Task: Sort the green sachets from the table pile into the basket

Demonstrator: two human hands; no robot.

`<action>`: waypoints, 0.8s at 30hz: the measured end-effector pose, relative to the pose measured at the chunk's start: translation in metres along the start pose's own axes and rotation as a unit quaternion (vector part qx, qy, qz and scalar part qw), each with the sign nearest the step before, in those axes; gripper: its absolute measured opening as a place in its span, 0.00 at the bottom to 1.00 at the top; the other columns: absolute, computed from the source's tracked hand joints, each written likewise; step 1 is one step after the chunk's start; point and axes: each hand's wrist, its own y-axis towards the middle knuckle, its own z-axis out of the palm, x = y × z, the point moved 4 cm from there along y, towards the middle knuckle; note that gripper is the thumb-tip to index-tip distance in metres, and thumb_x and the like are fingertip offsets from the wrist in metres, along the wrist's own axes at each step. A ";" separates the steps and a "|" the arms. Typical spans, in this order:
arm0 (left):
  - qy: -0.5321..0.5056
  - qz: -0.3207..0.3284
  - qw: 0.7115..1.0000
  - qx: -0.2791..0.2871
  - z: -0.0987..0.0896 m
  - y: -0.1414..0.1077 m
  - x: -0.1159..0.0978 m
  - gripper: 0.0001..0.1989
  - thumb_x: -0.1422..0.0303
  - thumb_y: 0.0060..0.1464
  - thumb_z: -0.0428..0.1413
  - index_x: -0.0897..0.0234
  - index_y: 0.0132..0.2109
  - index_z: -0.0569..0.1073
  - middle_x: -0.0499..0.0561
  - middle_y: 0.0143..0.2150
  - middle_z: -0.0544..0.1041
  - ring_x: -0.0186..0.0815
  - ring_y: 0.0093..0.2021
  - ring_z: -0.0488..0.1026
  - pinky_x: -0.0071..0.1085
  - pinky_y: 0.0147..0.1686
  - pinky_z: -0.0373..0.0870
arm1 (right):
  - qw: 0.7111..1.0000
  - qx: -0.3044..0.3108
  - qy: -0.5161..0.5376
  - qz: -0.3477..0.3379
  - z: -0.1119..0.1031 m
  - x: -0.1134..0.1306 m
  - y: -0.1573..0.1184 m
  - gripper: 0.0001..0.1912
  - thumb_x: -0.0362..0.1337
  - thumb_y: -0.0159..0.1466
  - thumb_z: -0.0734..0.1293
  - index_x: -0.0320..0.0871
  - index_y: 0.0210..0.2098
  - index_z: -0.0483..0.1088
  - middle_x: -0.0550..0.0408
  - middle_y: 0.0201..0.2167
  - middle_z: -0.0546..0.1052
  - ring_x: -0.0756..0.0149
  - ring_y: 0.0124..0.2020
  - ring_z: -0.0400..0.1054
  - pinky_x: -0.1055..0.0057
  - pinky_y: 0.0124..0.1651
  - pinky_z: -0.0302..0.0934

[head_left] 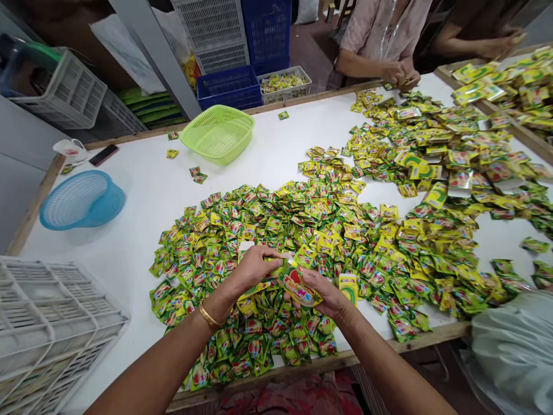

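Above a heap of small green and yellow candy packets (276,222), both hands meet at a printed candy box (298,286). My right hand (322,291) is wrapped round the box, which lies tilted with its red lettering facing up. At the box's upper left end, my left hand (259,267) has its fingers pinched together; whether they grip a flap or a packet is too small to tell. A gold bangle (208,315) circles the left wrist. Another yellow-green box (348,288) lies on the packets just right of my right hand.
A green basket (218,155) and a blue basket (82,199) sit on the white table (142,190). A white crate (52,334) stands at the near left. Across the table, a person's hands (400,75) work near more packets and flat boxes (419,167).
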 end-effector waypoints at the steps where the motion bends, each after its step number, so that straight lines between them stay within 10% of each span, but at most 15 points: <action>1: 0.016 -0.004 1.000 -0.001 0.001 -0.001 -0.002 0.12 0.71 0.46 0.55 0.66 0.38 0.80 0.51 0.35 0.79 0.34 0.36 0.72 0.28 0.38 0.66 | 1.000 0.002 -0.007 0.003 0.000 -0.001 0.000 0.26 0.53 0.55 0.70 0.37 0.41 0.68 0.49 0.30 0.76 0.68 0.27 0.71 0.77 0.25 0.64; 10: 0.022 0.062 0.987 0.146 0.002 -0.002 -0.019 0.15 0.69 0.46 0.57 0.63 0.43 0.79 0.48 0.31 0.78 0.30 0.28 0.69 0.24 0.28 0.62 | 1.000 0.005 -0.019 0.021 -0.011 -0.010 -0.004 0.28 0.57 0.55 0.69 0.38 0.42 0.68 0.48 0.33 0.76 0.69 0.27 0.69 0.76 0.26 0.61; 19: 0.098 0.123 0.986 0.047 0.020 -0.009 -0.018 0.11 0.77 0.46 0.54 0.64 0.35 0.78 0.49 0.32 0.79 0.32 0.32 0.72 0.26 0.35 0.65 | 0.998 0.049 -0.004 0.039 -0.006 -0.011 -0.006 0.27 0.56 0.57 0.67 0.39 0.45 0.70 0.48 0.32 0.76 0.71 0.25 0.69 0.78 0.26 0.61; 24: -0.121 -0.008 0.989 0.081 0.023 -0.005 -0.010 0.14 0.73 0.45 0.55 0.65 0.42 0.72 0.48 0.31 0.78 0.33 0.31 0.73 0.26 0.32 0.68 | 0.999 0.032 0.025 0.032 -0.011 -0.011 -0.003 0.28 0.57 0.55 0.68 0.40 0.43 0.69 0.46 0.36 0.75 0.67 0.30 0.71 0.76 0.29 0.63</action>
